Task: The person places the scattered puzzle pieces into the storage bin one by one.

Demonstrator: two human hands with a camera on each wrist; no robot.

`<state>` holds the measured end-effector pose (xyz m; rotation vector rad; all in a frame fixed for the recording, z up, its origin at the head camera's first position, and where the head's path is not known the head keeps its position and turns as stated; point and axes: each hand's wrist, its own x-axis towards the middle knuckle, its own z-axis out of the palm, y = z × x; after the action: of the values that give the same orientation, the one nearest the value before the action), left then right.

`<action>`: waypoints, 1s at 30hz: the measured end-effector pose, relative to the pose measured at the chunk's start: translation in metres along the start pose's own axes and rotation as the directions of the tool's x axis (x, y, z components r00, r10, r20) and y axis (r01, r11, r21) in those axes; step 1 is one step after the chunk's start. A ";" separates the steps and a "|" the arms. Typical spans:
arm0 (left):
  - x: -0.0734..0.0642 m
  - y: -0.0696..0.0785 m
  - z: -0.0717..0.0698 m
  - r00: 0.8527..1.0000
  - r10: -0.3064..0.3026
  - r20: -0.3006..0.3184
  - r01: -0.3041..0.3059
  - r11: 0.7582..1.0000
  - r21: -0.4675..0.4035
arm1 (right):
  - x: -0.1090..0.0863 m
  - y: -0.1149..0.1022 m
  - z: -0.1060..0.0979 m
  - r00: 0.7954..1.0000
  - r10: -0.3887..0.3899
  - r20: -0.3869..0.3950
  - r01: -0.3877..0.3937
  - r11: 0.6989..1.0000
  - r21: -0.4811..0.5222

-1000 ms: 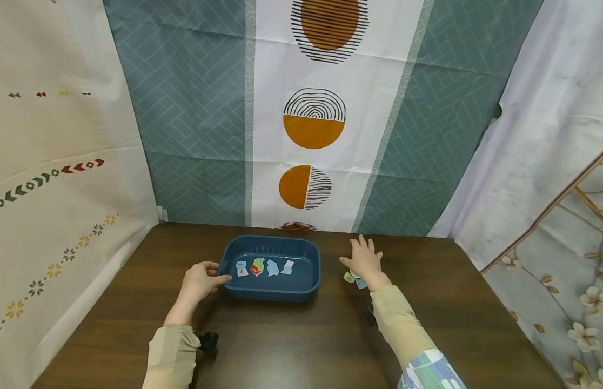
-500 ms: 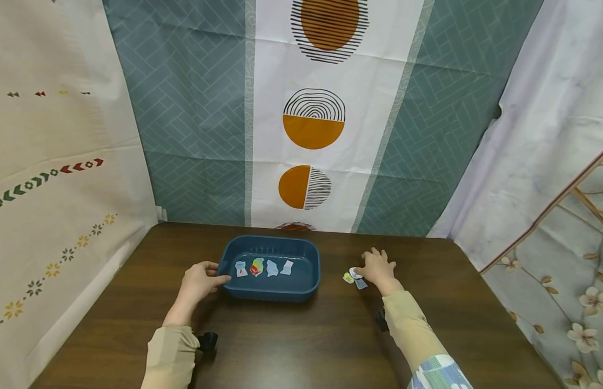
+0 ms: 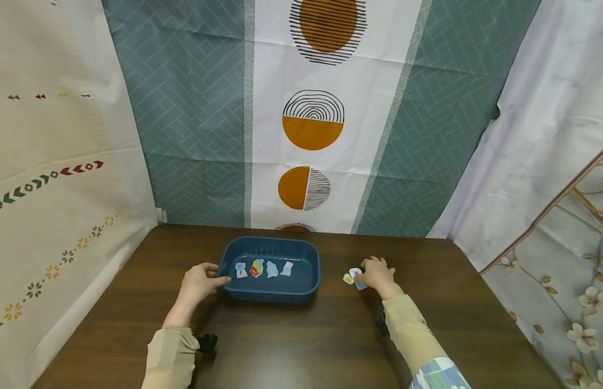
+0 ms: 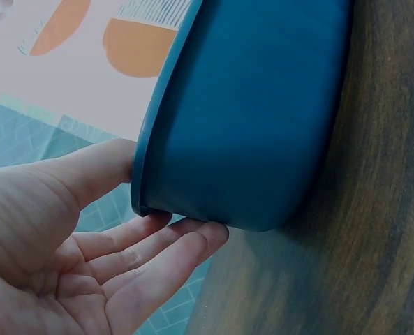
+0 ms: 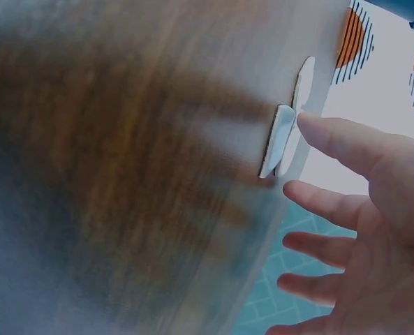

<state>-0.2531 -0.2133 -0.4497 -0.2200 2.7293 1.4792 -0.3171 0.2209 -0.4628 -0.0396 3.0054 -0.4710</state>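
Note:
My left hand (image 3: 199,282) pinches the left rim of a dark blue plastic basin (image 3: 269,296). In the left wrist view the thumb lies over the rim (image 4: 142,164) and the fingers are under it. Several small flat paper-like cutouts lie in a row inside, among them a red-and-yellow one (image 3: 256,267). Right of the basin my right hand (image 3: 377,275) hovers low at a small cluster on the table: a yellow-green cutout (image 3: 348,279), a white one (image 3: 355,273) and a blue-grey one (image 3: 361,285). Its thumb (image 5: 332,136) is at the cutouts' edge, fingers spread and apart from them.
The dark wooden table (image 3: 292,346) extends toward me and past both hands. Behind its back edge hangs a patterned curtain (image 3: 199,162). A cream cloth (image 3: 73,216) hangs at the left and a floral white one (image 3: 564,259) at the right.
My right hand has shifted right and come down beside the loose cutouts, its fingers drawing in from a wide spread, uncovering more of them. The left hand and basin have stayed put.

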 end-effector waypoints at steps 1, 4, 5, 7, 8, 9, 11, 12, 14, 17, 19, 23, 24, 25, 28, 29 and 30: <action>0.000 0.000 0.000 1.000 0.000 -0.001 0.000 1.000 0.000 | 0.000 0.000 0.001 1.000 0.000 0.001 0.000 1.000 0.001; 0.000 -0.001 0.000 1.000 0.001 -0.003 -0.001 1.000 -0.001 | 0.000 0.001 0.003 1.000 0.001 0.002 -0.001 1.000 0.000; 0.000 -0.001 0.001 1.000 0.001 -0.003 -0.001 1.000 -0.002 | 0.001 0.002 0.003 1.000 0.002 0.002 -0.002 1.000 -0.002; 0.000 -0.001 0.001 1.000 -0.001 -0.004 0.001 1.000 -0.003 | 0.001 0.002 0.004 1.000 0.001 -0.001 -0.001 1.000 -0.005; 0.000 -0.001 0.001 1.000 -0.001 -0.004 0.001 1.000 -0.004 | 0.001 0.002 0.004 1.000 -0.001 -0.004 0.001 1.000 -0.008; 0.000 -0.001 0.001 1.000 -0.002 -0.004 0.002 1.000 -0.003 | 0.001 0.001 0.005 1.000 -0.002 -0.005 0.002 1.000 -0.009; 0.000 -0.001 0.001 1.000 -0.004 -0.004 0.004 1.000 -0.002 | 0.002 0.001 0.005 1.000 -0.006 -0.010 0.006 1.000 -0.014; 0.000 -0.001 0.001 1.000 -0.004 -0.004 0.004 1.000 -0.002 | 0.002 0.000 0.005 1.000 -0.009 -0.013 0.009 1.000 -0.016; 0.000 -0.001 0.001 1.000 -0.004 -0.005 0.004 1.000 0.000 | 0.002 -0.001 0.005 1.000 -0.012 -0.017 0.011 1.000 -0.017; 0.000 -0.001 0.001 1.000 -0.002 -0.004 0.002 1.000 -0.001 | 0.002 -0.002 0.005 1.000 -0.012 -0.023 0.012 1.000 -0.013; 0.000 0.000 0.001 1.000 -0.002 -0.003 0.002 1.000 0.000 | 0.002 -0.002 0.004 1.000 -0.008 -0.024 0.008 1.000 -0.007; 0.000 0.000 0.001 1.000 -0.005 -0.003 0.005 1.000 0.002 | 0.003 -0.003 0.004 1.000 -0.003 -0.027 0.003 1.000 -0.002; 0.000 0.000 0.001 1.000 -0.005 -0.004 0.005 1.000 0.002 | 0.003 -0.003 0.005 1.000 -0.002 -0.028 0.002 1.000 0.000; 0.000 0.000 0.001 1.000 -0.005 -0.005 0.005 1.000 0.001 | 0.003 -0.003 0.005 1.000 -0.002 -0.031 0.002 1.000 0.000; 0.000 -0.001 0.001 1.000 0.000 -0.009 0.000 1.000 -0.002 | 0.005 -0.004 0.007 0.999 -0.001 -0.038 0.001 1.000 -0.001; 0.000 -0.001 0.001 1.000 0.001 -0.009 -0.001 1.000 -0.003 | 0.005 -0.004 0.007 0.999 0.003 -0.040 -0.003 1.000 -0.001; 0.001 -0.001 0.001 1.000 0.003 -0.008 -0.003 1.000 -0.003 | 0.005 -0.004 0.008 0.999 0.006 -0.042 -0.006 1.000 -0.004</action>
<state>-0.2536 -0.2129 -0.4513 -0.2228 2.7352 1.4872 -0.3217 0.2142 -0.4696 -0.0208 3.0468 -0.4715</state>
